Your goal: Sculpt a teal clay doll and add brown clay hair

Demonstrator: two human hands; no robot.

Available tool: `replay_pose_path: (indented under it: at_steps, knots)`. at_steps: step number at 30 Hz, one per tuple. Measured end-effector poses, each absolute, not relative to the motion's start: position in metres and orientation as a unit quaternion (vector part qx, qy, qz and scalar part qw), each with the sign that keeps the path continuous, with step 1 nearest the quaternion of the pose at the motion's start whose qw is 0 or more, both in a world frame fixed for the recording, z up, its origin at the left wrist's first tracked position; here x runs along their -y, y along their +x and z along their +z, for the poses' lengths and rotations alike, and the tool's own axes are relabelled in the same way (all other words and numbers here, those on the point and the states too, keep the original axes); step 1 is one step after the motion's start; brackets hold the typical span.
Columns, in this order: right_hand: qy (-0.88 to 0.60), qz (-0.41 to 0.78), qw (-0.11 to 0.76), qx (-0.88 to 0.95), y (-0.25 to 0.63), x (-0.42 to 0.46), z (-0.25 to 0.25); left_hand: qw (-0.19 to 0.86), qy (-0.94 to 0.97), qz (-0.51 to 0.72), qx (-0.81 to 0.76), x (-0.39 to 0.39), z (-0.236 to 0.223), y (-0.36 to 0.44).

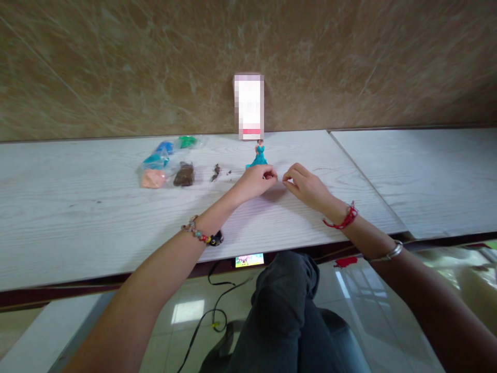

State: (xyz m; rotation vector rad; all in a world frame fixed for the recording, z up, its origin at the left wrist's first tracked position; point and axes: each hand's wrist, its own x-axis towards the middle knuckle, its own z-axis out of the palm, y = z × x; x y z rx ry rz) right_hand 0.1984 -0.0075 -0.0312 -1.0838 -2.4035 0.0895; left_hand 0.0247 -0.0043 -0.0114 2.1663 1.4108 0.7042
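My left hand (pixel 257 179) is raised over the white table, thumb and fingers pinched together. Facing it across a small gap, my right hand (pixel 306 185) is pinched as well. Whatever either one may hold is too small to make out. Just behind my left hand stands a small figurine (pixel 260 155) in a teal dress, its base partly covered by that hand. Small dark brown clay bits (pixel 216 171) lie left of my left hand. Farther left is a lump of brown clay (pixel 184 174) in clear wrapping.
Beside the brown lump are bags of peach clay (pixel 153 178), teal clay (pixel 156 161), blue clay (pixel 164 147) and green clay (pixel 187 141). A phone (pixel 249 106), its screen blurred, leans on the marbled wall (pixel 124 67). Below the table (pixel 97 217) edge hangs a black cable (pixel 213 310).
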Motion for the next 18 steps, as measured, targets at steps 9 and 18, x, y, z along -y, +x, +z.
replay_pose_path:
  at_steps: [9, 18]
  knots:
    - [-0.419, -0.021, 0.138, 0.897, 0.194, 0.01, -0.031, 0.045, 0.691, 0.047, -0.72, -0.005, 0.017, -0.037]
    - [-0.391, -0.036, 0.139, 0.909, 0.2, 0.014, -0.029, 0.064, 0.713, 0.036, -0.697, -0.012, 0.011, -0.051]
